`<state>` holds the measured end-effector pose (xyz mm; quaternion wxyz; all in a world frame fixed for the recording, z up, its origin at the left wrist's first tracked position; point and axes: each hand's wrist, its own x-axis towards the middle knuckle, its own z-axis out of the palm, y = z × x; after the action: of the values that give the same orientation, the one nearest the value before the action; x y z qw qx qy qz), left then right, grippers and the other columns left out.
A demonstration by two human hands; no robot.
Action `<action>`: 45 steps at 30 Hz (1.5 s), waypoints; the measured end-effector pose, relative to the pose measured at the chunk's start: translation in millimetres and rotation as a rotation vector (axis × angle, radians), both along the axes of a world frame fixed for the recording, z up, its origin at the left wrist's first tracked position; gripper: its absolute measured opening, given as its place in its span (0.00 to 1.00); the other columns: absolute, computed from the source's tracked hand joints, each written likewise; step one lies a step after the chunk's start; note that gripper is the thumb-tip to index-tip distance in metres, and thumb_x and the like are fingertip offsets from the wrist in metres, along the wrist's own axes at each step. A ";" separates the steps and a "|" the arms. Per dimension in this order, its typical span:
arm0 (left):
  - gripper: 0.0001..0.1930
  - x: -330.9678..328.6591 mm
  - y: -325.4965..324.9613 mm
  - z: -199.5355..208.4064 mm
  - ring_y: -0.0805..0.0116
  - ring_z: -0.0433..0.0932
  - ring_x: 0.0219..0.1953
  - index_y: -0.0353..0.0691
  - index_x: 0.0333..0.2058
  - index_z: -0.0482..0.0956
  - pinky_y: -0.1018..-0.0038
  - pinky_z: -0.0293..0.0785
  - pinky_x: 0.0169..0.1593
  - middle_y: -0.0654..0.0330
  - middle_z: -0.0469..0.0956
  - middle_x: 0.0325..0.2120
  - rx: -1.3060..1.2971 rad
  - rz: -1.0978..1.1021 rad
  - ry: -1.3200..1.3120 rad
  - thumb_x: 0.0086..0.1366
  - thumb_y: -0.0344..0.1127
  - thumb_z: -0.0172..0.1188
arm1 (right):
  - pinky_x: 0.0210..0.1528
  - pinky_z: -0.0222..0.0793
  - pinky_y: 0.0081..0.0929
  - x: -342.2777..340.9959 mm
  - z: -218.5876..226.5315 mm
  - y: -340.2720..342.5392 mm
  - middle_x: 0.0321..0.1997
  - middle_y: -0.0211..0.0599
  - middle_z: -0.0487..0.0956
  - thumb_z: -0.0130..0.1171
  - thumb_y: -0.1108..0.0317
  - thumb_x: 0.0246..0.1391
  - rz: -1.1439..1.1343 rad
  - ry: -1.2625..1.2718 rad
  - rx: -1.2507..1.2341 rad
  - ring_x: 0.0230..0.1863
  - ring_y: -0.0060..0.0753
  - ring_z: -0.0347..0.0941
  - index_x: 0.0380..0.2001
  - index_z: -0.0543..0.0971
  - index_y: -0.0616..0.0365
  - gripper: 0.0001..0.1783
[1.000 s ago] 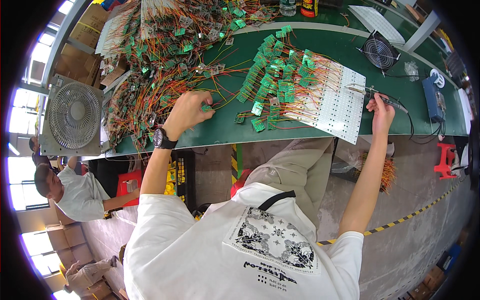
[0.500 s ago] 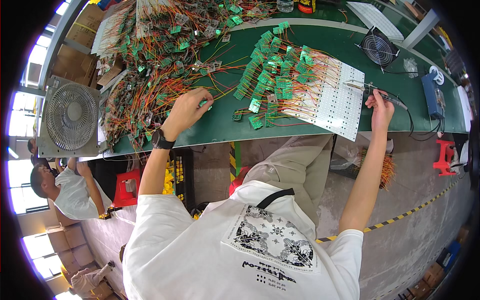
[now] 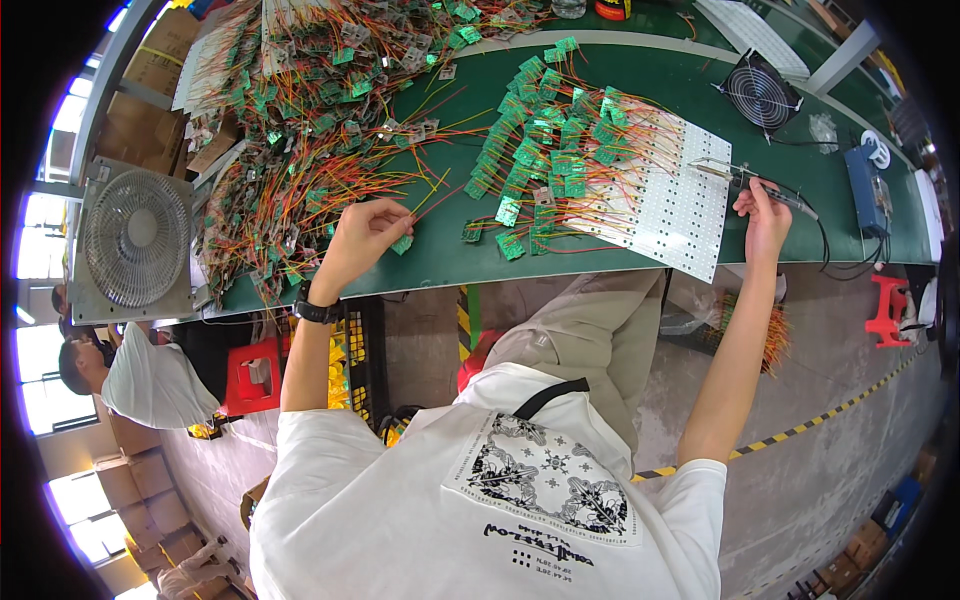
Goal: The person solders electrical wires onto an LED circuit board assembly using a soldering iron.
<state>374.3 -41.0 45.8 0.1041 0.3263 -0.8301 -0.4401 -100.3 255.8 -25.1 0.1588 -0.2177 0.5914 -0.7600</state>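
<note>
Taking the white panel [image 3: 655, 200] on the green counter [image 3: 620, 90] as the landmark, the far left of the scene holds a box fan [image 3: 135, 240], and between it and the panel spreads a tangled heap of wired boards [image 3: 300, 120] — red, orange and yellow leads knotted over small green squares. The left hand [image 3: 365, 235] sits at the heap's near edge, well left of the panel, its fingers pinched shut on one small green board [image 3: 402, 244] with leads trailing back into the pile. A hard pull here would likely drag neighbouring leads along, and could tip part of the heap over the counter's near edge.

On the panel's left half lie rows of green boards [image 3: 530, 150] with wires fanned rightward; a careless sleeve could scatter that order.

At the panel's right edge the right hand [image 3: 765, 215] is closed around a soldering iron [image 3: 745, 180], tip pointing onto the panel. While attention goes left, the tip may rest on the panel and scorch it — or snag its own cord [image 3: 820, 235]. Right of that stands a small black fan [image 3: 762, 92].
</note>
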 end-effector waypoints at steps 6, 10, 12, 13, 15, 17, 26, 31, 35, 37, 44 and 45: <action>0.07 -23.4 14.5 15.9 0.74 0.81 0.34 0.29 0.40 0.74 0.79 0.75 0.40 0.56 0.83 0.28 0.170 -0.080 0.141 0.65 0.26 0.57 | 0.24 0.63 0.18 5.3 8.2 -2.4 0.24 0.37 0.78 0.61 0.71 0.55 -0.013 0.008 -0.001 0.21 0.26 0.74 0.37 0.78 0.67 0.10; 0.08 -75.3 27.4 17.2 0.76 0.81 0.36 0.30 0.41 0.75 0.78 0.75 0.42 0.56 0.83 0.31 0.254 -0.147 0.302 0.68 0.29 0.55 | 0.24 0.63 0.18 4.3 6.0 -3.1 0.24 0.37 0.78 0.61 0.71 0.55 -0.013 -0.009 -0.008 0.21 0.26 0.74 0.37 0.78 0.66 0.10; 0.08 -110.0 37.4 19.4 0.74 0.81 0.37 0.29 0.42 0.74 0.77 0.75 0.42 0.55 0.83 0.32 0.240 -0.175 0.424 0.68 0.28 0.54 | 0.23 0.63 0.18 4.9 6.5 -3.3 0.24 0.36 0.78 0.61 0.71 0.55 -0.012 -0.016 -0.016 0.21 0.26 0.73 0.37 0.78 0.66 0.10; 0.08 -129.1 42.6 21.1 0.72 0.81 0.38 0.29 0.43 0.73 0.77 0.76 0.42 0.54 0.82 0.34 0.224 -0.203 0.539 0.68 0.27 0.53 | 0.23 0.63 0.18 4.2 6.6 -1.4 0.24 0.36 0.78 0.61 0.71 0.55 -0.023 -0.011 -0.014 0.21 0.26 0.73 0.37 0.78 0.66 0.10; 0.08 -166.5 49.8 21.9 0.72 0.81 0.37 0.29 0.44 0.73 0.77 0.76 0.42 0.53 0.82 0.35 0.231 -0.248 0.655 0.68 0.27 0.53 | 0.23 0.63 0.17 2.8 4.6 -1.1 0.24 0.36 0.78 0.61 0.70 0.55 -0.027 -0.015 -0.014 0.21 0.26 0.73 0.37 0.78 0.66 0.10; 0.09 -196.4 51.7 21.8 0.72 0.80 0.37 0.30 0.45 0.73 0.77 0.76 0.42 0.53 0.82 0.36 0.237 -0.289 0.772 0.69 0.27 0.53 | 0.23 0.63 0.17 2.2 5.2 -0.7 0.24 0.36 0.78 0.62 0.70 0.55 -0.036 -0.020 -0.008 0.21 0.26 0.73 0.37 0.78 0.66 0.10; 0.08 -262.5 62.8 10.3 0.79 0.74 0.22 0.29 0.39 0.76 0.78 0.73 0.27 0.58 0.82 0.29 0.163 -0.449 0.494 0.68 0.29 0.54 | 0.23 0.63 0.18 3.1 6.4 -4.0 0.24 0.36 0.78 0.62 0.70 0.55 -0.047 -0.036 0.007 0.21 0.26 0.73 0.37 0.77 0.66 0.10; 0.07 -273.9 71.5 7.7 0.62 0.80 0.26 0.34 0.39 0.77 0.67 0.75 0.33 0.55 0.81 0.29 -0.314 -0.624 0.479 0.62 0.28 0.54 | 0.23 0.63 0.18 1.5 5.5 -2.7 0.24 0.36 0.78 0.61 0.70 0.55 -0.057 -0.041 0.017 0.21 0.26 0.73 0.37 0.77 0.66 0.10; 0.07 -276.2 73.7 -3.9 0.50 0.79 0.32 0.37 0.35 0.79 0.59 0.74 0.35 0.51 0.81 0.28 -0.465 -0.664 0.449 0.58 0.29 0.55 | 0.23 0.63 0.18 2.6 7.0 -3.2 0.24 0.37 0.78 0.61 0.70 0.55 -0.060 -0.052 0.019 0.21 0.26 0.73 0.37 0.78 0.66 0.10; 0.07 -278.6 73.0 -7.5 0.50 0.79 0.31 0.37 0.35 0.79 0.60 0.75 0.34 0.50 0.80 0.28 -0.460 -0.668 0.394 0.59 0.30 0.56 | 0.23 0.63 0.18 2.8 6.8 -3.5 0.24 0.37 0.78 0.61 0.70 0.55 -0.059 -0.051 0.018 0.21 0.26 0.73 0.37 0.78 0.66 0.09; 0.07 -290.2 76.9 -35.5 0.54 0.79 0.28 0.39 0.31 0.81 0.62 0.74 0.30 0.56 0.80 0.26 -0.615 -0.583 0.337 0.58 0.35 0.58 | 0.24 0.62 0.18 3.1 7.0 -3.2 0.24 0.37 0.78 0.61 0.71 0.55 -0.073 -0.052 0.033 0.21 0.26 0.72 0.37 0.77 0.66 0.09; 0.07 -291.5 77.6 -39.7 0.54 0.79 0.28 0.39 0.31 0.81 0.62 0.74 0.30 0.56 0.80 0.26 -0.612 -0.582 0.340 0.58 0.35 0.58 | 0.24 0.62 0.18 2.3 6.9 -3.2 0.24 0.37 0.78 0.61 0.71 0.55 -0.073 -0.050 0.037 0.21 0.26 0.72 0.37 0.77 0.66 0.09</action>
<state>82.7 36.6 6.2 0.2027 -0.0433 -0.9502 -0.2327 -97.9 252.5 -18.2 0.1496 -0.1739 0.6088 -0.7595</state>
